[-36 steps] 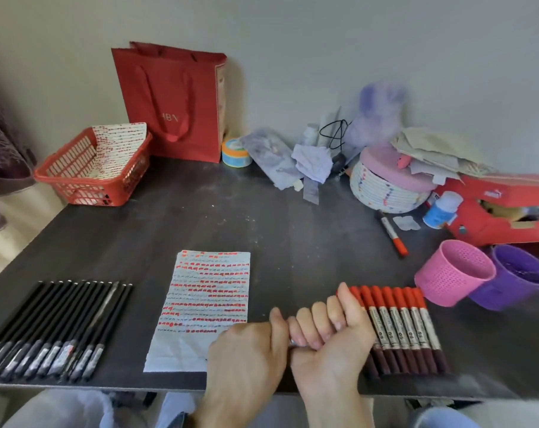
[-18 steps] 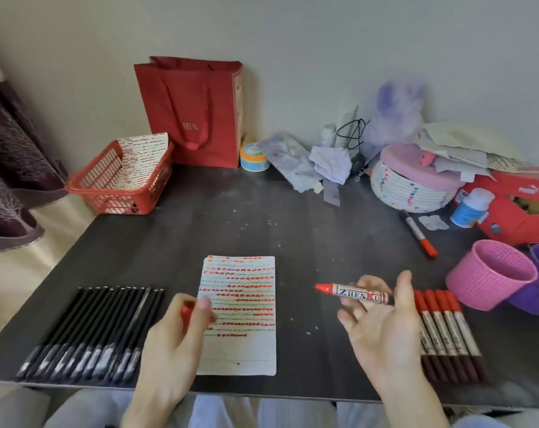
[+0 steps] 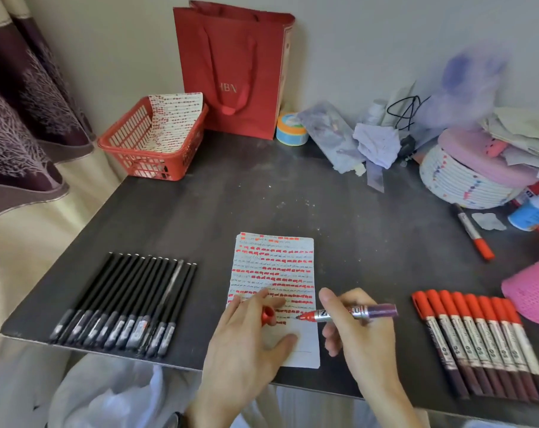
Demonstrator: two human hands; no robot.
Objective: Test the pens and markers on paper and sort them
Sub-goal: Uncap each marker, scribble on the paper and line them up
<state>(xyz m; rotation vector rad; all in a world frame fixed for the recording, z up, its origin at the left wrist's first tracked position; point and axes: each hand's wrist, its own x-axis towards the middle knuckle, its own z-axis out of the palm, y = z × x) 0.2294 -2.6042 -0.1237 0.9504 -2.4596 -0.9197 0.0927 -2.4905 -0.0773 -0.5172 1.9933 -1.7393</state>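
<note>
Two hands share the paper (image 3: pixel 272 267): the left hand (image 3: pixel 243 338) presses its lower part, fingers holding the red cap (image 3: pixel 267 315), and just at 3 o'clock the uncapped marker (image 3: pixel 339 314), long axis 9-to-3 with its tip toward 9, is pinched by the nearer right hand (image 3: pixel 363 335).

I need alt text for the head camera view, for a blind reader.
A person's right hand holds an uncapped red marker with its tip at a paper sheet full of red marks; the left hand rests on the sheet, holding the cap. Black pens lie left, red markers right.
</note>
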